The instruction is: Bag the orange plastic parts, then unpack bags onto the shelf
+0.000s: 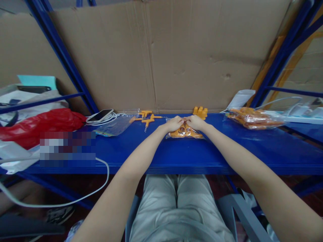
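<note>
A clear plastic bag [185,132] with orange-yellow parts inside lies on the blue shelf in front of me. My left hand [176,123] and my right hand [195,122] meet at its far edge, fingers closed and pinching the plastic. Just behind my right hand stands a cluster of orange-yellow pieces [200,112]. Left of my hands lie several orange T-handled corkscrews [148,120] with metal spirals. An empty-looking clear bag [116,124] rests beside them.
A filled bag of orange parts [252,118] lies on the right, near a white power strip [300,117]. On the left are a phone [101,116], a coiled white cable and a red plastic bag [45,124]. Cardboard [176,57] walls the back; blue posts [63,57] flank it.
</note>
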The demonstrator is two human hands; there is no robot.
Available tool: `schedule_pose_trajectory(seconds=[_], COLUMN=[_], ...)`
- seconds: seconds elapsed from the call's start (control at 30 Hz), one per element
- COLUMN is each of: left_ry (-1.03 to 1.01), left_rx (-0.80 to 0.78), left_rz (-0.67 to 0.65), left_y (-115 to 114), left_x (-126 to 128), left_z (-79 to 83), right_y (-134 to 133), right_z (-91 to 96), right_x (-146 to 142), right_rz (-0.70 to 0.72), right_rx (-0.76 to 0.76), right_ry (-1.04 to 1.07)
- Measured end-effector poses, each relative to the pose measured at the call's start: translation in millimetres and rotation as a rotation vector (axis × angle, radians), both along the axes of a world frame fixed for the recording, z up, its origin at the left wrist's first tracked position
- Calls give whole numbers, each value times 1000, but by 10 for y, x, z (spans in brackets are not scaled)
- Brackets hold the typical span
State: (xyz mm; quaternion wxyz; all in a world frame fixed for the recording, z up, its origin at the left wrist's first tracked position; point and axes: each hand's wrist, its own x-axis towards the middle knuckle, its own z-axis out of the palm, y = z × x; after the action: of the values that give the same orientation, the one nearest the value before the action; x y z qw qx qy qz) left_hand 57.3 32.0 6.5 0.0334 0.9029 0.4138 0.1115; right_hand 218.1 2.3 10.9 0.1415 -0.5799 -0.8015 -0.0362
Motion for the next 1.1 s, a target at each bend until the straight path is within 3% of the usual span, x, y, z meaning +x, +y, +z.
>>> schedule_pose_trajectory(seconds=[0.2, 0.4, 0.63, 0.77, 1.1], left_ry=[-7, -22, -84, -66, 0], left_rx=[-59, -97, -123, -73, -124], left_rz=[52, 16, 121, 252, 461], left_y=[29, 54, -20, -108, -299], left_x=[9, 15, 9, 15, 18], left_z=[-38, -70, -39, 1, 89], right_y=[-29, -67, -46, -48, -154], right_z=[31, 35, 23, 23, 47], right_x=[-14, -32, -10, 7, -65], right_rz=[-40, -61, -60, -67, -206], right_rx=[-5, 5, 25, 31, 60], right_ry=[-10, 18, 93, 104, 17])
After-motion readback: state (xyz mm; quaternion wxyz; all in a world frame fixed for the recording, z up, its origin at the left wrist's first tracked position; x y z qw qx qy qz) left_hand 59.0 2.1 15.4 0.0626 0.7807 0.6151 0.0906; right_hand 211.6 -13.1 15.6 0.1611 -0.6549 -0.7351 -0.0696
